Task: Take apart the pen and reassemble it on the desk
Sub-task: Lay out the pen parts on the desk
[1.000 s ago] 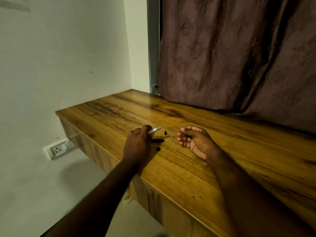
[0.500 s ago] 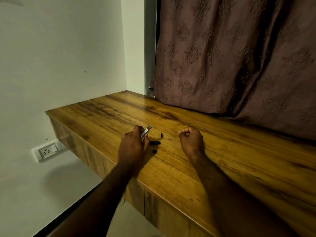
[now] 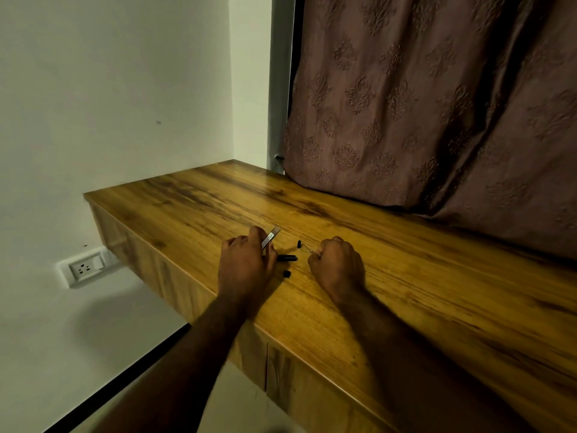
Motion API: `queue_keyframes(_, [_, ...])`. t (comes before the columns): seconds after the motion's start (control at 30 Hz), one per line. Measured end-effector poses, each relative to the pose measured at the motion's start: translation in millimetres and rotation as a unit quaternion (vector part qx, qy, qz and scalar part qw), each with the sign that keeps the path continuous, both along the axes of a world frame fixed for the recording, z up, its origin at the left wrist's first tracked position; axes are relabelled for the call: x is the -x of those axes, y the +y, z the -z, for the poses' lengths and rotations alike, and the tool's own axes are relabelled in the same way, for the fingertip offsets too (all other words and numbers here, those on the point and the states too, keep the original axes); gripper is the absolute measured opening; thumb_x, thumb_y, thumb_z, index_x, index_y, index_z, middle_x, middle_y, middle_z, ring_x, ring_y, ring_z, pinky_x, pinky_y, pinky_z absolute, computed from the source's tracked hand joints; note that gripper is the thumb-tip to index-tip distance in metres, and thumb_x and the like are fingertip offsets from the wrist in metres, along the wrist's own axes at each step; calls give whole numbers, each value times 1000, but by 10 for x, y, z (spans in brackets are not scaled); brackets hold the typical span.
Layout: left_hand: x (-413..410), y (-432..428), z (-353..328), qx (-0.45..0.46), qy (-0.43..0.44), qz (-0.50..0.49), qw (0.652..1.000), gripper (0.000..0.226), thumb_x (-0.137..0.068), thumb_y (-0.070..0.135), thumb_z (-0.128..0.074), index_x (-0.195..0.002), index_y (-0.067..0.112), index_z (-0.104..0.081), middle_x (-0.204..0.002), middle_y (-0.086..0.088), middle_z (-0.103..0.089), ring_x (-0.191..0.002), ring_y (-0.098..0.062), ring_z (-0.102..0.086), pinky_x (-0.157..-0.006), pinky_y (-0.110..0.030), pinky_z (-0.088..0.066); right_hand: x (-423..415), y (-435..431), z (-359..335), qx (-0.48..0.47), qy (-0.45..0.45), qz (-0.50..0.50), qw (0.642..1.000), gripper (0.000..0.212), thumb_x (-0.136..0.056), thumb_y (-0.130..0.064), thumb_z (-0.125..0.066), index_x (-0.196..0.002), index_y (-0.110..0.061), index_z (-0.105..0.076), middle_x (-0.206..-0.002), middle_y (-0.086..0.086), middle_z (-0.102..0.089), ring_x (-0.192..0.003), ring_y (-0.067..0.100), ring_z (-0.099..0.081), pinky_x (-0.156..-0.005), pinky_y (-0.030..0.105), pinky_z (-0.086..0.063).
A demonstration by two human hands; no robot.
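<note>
Pen's apart, bits on the wooden desk (image 3: 406, 276). Landmark = black pen section (image 3: 287, 258), lying flat, long axis running L–R, just right of the left hand (image 3: 245, 267) and nearer it than the right hand (image 3: 338, 265). Left hand is curled round a silvery pen barrel (image 3: 271, 237), which points up and away, tilted right. Small black piece (image 3: 299, 244) sits just beyond the section, another black piece (image 3: 286, 274) just nearer. Right hand is fisted, pinching a thin wire-like part (image 3: 309, 249), prob. the spring; too small to confirm.
</note>
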State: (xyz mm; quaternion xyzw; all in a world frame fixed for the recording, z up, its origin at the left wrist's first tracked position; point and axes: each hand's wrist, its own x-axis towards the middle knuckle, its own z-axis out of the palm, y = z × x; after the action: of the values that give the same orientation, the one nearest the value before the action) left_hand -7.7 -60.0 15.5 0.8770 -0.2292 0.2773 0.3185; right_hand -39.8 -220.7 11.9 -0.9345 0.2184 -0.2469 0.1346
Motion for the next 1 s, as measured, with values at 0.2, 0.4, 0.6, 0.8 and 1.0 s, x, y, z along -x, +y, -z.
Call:
queue_keyframes(0.2, [-11, -4, 3, 2, 8, 3, 1000, 14, -89, 30, -52, -96, 17, -50, -78, 1, -62, -73, -18, -58, -87, -38, -40, -8, -2, 16, 9, -3, 3, 1000, 18, -85, -27, -55, -81, -13, -67, -90, 6, -68, -84, 27, -62, -72, 37, -52])
queue_keyframes(0.4, [-8, -5, 9, 6, 7, 6, 1000, 14, -89, 30, -53, -96, 18, -50, -79, 2, -62, -75, -18, -58, -89, -38, -39, 4, -16, 10, -17, 0, 11, 1000, 20, -83, -27, -57, -67, -16, -61, -75, 4, -67, -69, 26, -62, -59, 31, -47])
queue_keyframes(0.6, [14, -2, 7, 9, 2, 5, 1000, 14, -89, 30, -53, -96, 18, -52, -80, 2, -63, -76, -17, -58, -90, -38, -39, 8, -40, 4, -45, 0, 28, 999, 23, -83, -33, -62, -67, -17, -64, -68, -2, -66, -63, 21, -61, -56, 26, -48])
queue_keyframes(0.8, [21, 1, 4, 15, 4, 9, 1000, 16, -90, 29, -53, -99, 17, -52, -82, 0, -64, -78, -18, -59, -92, -38, -40, 35, -93, 16, -155, -45, 25, 987, 43, -82, -54, -60, -60, -17, -62, -54, -5, -60, -52, 17, -58, -55, 29, -47])
queue_keyframes(1.0, [9, -4, 11, 18, 5, 7, 1000, 12, -94, 25, -49, -101, 15, -52, -84, -2, -65, -79, -20, -59, -90, -39, -38, 96, -270, -77, -391, -250, 30, 885, 44, -92, -36, -56, -78, 5, -65, -69, 19, -66, -58, 28, -52, -52, 25, -38])
